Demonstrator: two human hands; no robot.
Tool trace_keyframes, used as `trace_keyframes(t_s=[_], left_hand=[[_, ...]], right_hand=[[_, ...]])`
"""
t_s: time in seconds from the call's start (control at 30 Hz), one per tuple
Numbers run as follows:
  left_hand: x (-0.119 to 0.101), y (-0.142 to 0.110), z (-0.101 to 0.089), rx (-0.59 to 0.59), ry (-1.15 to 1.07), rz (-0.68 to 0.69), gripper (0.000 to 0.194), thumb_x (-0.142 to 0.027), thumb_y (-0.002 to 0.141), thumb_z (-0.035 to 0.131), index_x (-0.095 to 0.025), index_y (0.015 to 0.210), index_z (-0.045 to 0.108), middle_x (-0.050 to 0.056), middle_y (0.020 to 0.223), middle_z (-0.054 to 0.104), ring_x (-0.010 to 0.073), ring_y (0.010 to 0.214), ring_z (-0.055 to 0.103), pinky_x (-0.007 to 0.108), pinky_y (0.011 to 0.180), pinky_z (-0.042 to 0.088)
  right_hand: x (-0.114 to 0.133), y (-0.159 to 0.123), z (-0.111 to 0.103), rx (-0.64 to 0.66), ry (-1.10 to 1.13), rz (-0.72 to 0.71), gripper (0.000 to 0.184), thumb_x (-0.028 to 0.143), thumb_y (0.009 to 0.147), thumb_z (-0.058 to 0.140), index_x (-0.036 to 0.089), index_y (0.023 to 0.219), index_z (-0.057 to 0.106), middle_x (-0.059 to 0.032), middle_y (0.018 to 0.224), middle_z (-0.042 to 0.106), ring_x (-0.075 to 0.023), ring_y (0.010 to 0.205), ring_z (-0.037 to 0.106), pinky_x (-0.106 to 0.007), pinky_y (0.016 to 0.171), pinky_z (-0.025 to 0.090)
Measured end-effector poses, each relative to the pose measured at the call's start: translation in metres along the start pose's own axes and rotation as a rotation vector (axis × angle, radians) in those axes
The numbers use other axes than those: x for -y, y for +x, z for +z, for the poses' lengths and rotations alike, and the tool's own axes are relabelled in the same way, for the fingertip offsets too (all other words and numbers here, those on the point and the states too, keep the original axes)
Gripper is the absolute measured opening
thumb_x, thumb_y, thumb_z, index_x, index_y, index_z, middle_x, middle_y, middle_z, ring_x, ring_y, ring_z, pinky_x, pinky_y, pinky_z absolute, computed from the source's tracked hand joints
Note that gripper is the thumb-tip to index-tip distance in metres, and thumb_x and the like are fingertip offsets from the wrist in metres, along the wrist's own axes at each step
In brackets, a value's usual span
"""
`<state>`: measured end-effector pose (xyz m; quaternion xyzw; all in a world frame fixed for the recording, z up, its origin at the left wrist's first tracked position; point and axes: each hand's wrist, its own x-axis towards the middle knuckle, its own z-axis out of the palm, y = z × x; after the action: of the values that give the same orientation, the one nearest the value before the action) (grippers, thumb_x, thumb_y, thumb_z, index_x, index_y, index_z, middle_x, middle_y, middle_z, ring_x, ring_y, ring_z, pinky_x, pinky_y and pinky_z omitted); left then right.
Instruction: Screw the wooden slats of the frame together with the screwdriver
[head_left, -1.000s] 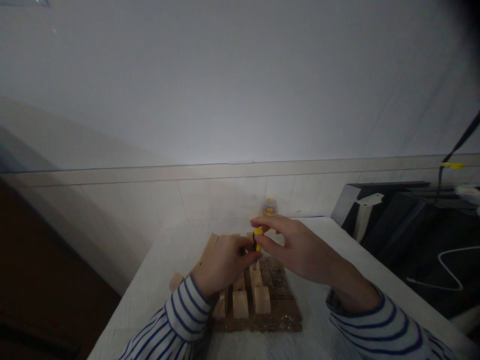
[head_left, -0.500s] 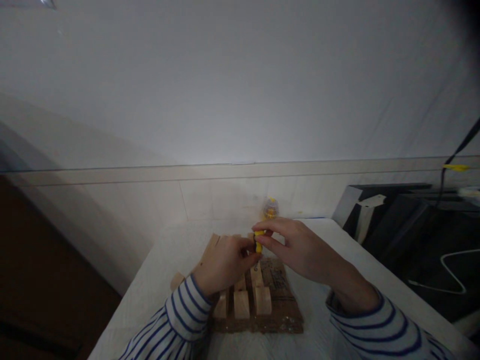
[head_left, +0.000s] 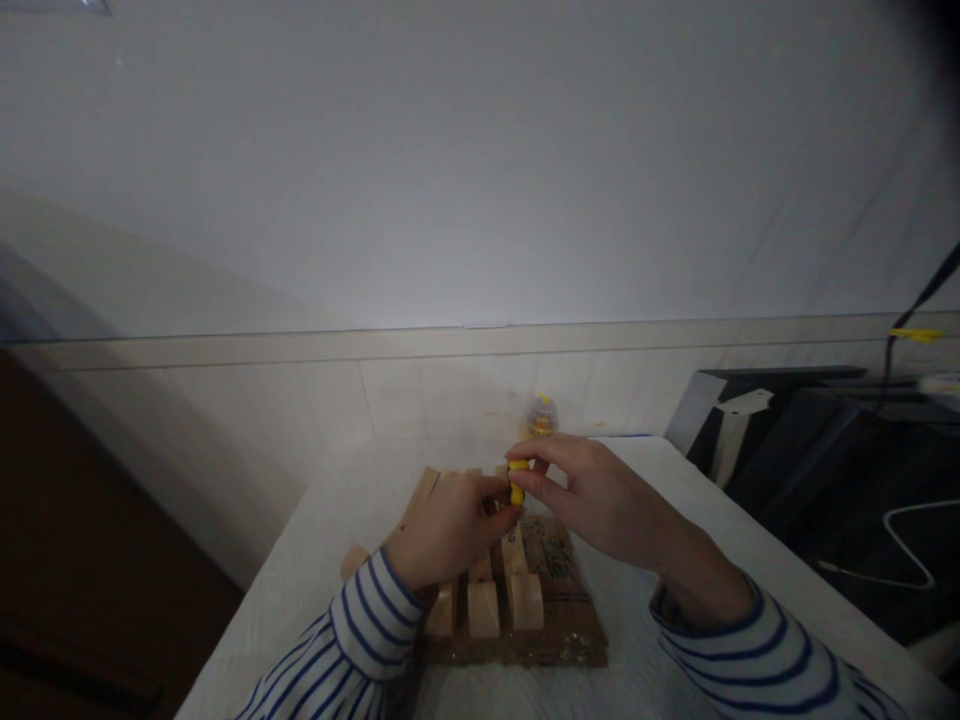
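Between my two hands is a small yellow piece with a dark edge (head_left: 518, 482), too small to name more exactly. My right hand (head_left: 600, 495) pinches it between thumb and fingertips from the right. From the left, the closed fingers of my left hand (head_left: 454, 525) meet its dark side. Below my hands lies a brown cardboard piece (head_left: 574, 610) with dark writing on it. Several pale wooden blocks (head_left: 484, 610) rest on the cardboard; my left hand and wrist cover some of them.
A small clear container with yellow parts (head_left: 541, 415) stands at the back of the white-covered table (head_left: 630, 640), by the wall. Another wooden block (head_left: 354, 560) shows left of my left wrist. Dark flat panels (head_left: 810, 480) and a white cable (head_left: 889, 550) are to the right.
Hardly anything differs. Both hands stay at the yellow piece, and the blocks and cardboard keep their places.
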<state>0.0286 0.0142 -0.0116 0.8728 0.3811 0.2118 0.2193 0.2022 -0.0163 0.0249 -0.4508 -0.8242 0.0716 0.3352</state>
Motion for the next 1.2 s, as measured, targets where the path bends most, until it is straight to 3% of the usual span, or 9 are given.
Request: trace_keyframes(t_s=[0.73, 1.2], left_hand=[[-0.0041, 0.0014, 0.0011, -0.008, -0.037, 0.029, 0.02, -0.024, 0.082, 0.045, -0.016, 0.083, 0.063, -0.001, 0.065, 0.059, 0.0098, 0.058, 0.05, 0.02, 0.054, 0.033], [-0.0009, 0.0008, 0.0031, -0.044, -0.012, -0.02, 0.024, -0.033, 0.083, 0.047, -0.02, 0.091, 0.066, 0.002, 0.073, 0.065, 0.0136, 0.063, 0.055, 0.022, 0.056, 0.038]], right_hand=[[-0.0026, 0.001, 0.0007, -0.009, -0.056, 0.013, 0.018, 0.03, 0.085, 0.051, 0.019, 0.094, 0.062, -0.0032, 0.084, 0.066, -0.0166, 0.078, 0.059, -0.029, 0.069, 0.043], [0.0014, 0.0011, 0.0024, -0.02, -0.012, 0.024, 0.023, 0.032, 0.085, 0.05, 0.018, 0.1, 0.061, -0.0044, 0.086, 0.066, -0.0162, 0.077, 0.06, -0.03, 0.069, 0.045]])
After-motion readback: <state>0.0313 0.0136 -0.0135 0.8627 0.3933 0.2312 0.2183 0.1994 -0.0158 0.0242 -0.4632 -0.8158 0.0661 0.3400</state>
